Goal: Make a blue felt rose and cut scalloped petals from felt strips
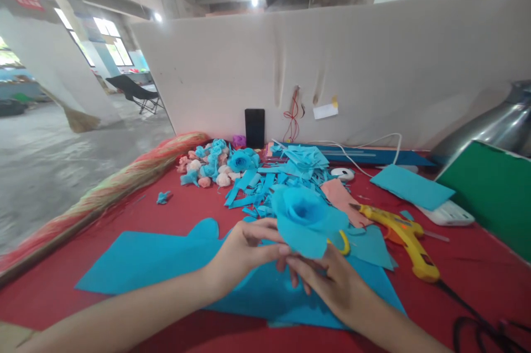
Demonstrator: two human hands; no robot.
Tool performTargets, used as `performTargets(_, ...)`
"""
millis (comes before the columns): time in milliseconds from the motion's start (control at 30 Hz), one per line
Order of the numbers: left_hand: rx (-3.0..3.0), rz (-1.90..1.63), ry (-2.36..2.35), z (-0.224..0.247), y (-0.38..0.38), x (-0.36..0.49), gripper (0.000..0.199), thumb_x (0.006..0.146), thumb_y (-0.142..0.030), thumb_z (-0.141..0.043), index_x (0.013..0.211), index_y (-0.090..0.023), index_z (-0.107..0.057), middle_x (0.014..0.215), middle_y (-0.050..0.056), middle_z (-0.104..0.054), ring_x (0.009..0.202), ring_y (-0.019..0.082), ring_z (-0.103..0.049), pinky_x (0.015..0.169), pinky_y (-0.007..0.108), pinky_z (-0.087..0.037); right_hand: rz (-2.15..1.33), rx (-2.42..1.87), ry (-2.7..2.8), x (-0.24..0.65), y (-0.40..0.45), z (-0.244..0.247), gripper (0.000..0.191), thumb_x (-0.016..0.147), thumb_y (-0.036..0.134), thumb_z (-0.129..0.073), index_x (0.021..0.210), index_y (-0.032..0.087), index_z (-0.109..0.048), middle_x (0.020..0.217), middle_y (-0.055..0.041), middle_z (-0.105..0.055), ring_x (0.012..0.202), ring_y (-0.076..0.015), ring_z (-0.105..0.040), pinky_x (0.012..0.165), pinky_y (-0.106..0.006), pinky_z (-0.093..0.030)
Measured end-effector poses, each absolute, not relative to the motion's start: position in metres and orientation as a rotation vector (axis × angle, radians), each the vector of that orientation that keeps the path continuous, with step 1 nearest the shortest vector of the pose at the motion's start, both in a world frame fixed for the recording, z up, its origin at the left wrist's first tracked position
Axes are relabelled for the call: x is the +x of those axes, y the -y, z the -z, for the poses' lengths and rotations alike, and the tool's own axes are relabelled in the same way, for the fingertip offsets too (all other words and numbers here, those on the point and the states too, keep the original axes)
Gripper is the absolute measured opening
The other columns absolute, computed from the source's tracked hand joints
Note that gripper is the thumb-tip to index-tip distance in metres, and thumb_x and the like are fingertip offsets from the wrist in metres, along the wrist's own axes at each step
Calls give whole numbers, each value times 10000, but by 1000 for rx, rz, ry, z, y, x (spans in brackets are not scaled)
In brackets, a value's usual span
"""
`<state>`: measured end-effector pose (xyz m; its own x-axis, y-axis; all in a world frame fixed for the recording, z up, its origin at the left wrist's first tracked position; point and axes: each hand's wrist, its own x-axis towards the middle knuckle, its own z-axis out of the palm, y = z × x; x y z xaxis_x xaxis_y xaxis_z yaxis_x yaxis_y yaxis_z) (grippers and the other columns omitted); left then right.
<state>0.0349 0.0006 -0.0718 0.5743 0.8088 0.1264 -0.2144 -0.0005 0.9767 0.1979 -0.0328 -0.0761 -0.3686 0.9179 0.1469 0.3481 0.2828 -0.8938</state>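
Blue flower (305,213): left hand (243,253) fingers pinch its rim at eight o'clock; right hand (342,284) fingers curl beneath at five, grip indeterminable. Glue gun (417,248): three o'clock.

Head view, single: facing forward and down from above the flat red surface (172,212); bare hands (244,250) close, upright white panel (219,76) beyond.

Blue paper flower (305,214), layered, open, handheld

Red tabletop (178,212) — blue sheet (269,293), scraps (276,181), glue gun (411,239)
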Motion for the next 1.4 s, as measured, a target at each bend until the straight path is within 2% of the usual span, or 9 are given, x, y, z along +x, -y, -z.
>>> performTargets(300, 1079, -989, -741, 72, -2, 38, 192, 638, -322, -738, 556, -172, -651, 504, -27, -488, 512, 96, -452, 524, 239, -413, -1428, -1098, 1579, 194, 31, 71, 212, 779, 346, -485, 743, 154, -569, 668, -13, -582, 471, -62, -496, 422, -158, -394)
performTargets(533, 1049, -914, -709, 80, 5, 43, 103, 672, -261, -723, 672, -163, -690, 837, 18, -601, 624, 97, -519, 576, 232, -427, -1508, -1140, 1493, 191, 33, 75, 252, 757, 398, -490, 753, 153, -548, 662, -13, -550, 451, -81, -513, 358, -170, -395)
performTargets(667, 1066, -930, -795, 84, 6, 43, 186, 760, -299, -637, 663, -145, -597, 686, 1, -570, 666, 105, -514, 659, 226, -418, -1562, -1326, 1564, 196, 31, 76, 178, 754, 321, -482, 731, 154, -539, 602, 3, -554, 386, -69, -479, 321, -161, -338)
performTargets(900, 1628, -1182, -760, 53, -48, 20, 245, 894, -308, -415, 738, -166, -540, 659, -11, -526, 624, 105, -476, 599, 223, -402, -1165, -1384, 1523, 220, 18, 45, 303, 771, 441, -467, 645, 169, -514, 495, 20, -519, 359, -62, -425, 347, -177, -295)
performTargets(967, 2029, -1168, -811, 50, -81, 15, 252, 903, -286, -390, 807, -156, -584, 718, 22, -576, 675, 130, -513, 622, 249, -416, -960, -1514, 1631, 227, 11, 44, 313, 818, 429, -405, 681, 174, -525, 532, 12, -540, 406, -81, -463, 390, -194, -340)
performTargets(1067, 2725, -861, -592, 56, -129, 17, 208, 859, -189, -448, 927, -156, -642, 955, 83, -640, 908, 191, -525, 847, 340, -395, -597, -1805, 1876, 236, 0, 57, 249, 844, 334, -396, 787, 170, -574, 656, -24, -602, 612, -153, -578, 539, -246, -417)
performTargets(1133, 2826, -660, -454, 65, -153, 24, 227, 816, -128, -482, 929, -186, -670, 972, 69, -659, 910, 192, -522, 840, 322, -405, -482, -1932, 1954, 237, -5, 69, 189, 809, 260, -469, 883, 149, -602, 785, -72, -633, 775, -233, -606, 601, -296, -428)
performTargets(1233, 2900, -428, -294, 77, -171, 36, 261, 766, -73, -519, 881, -216, -703, 945, 54, -681, 872, 190, -527, 806, 302, -412, -416, -2034, 2041, 233, -6, 84, 293, 775, 197, -534, 1049, 105, -580, 1009, -148, -603, 929, -320, -582, 649, -348, -448)
performTargets(1400, 2916, -360, -213, 81, -179, 45, 166, 774, -147, -585, 791, -234, -725, 894, 56, -693, 844, 187, -529, 786, 293, -401, -367, -2044, 2137, 229, -3, 92, 376, 793, 156, -527, 1166, 105, -514, 1095, -137, -566, 1032, -312, -538, 763, -376, -468)
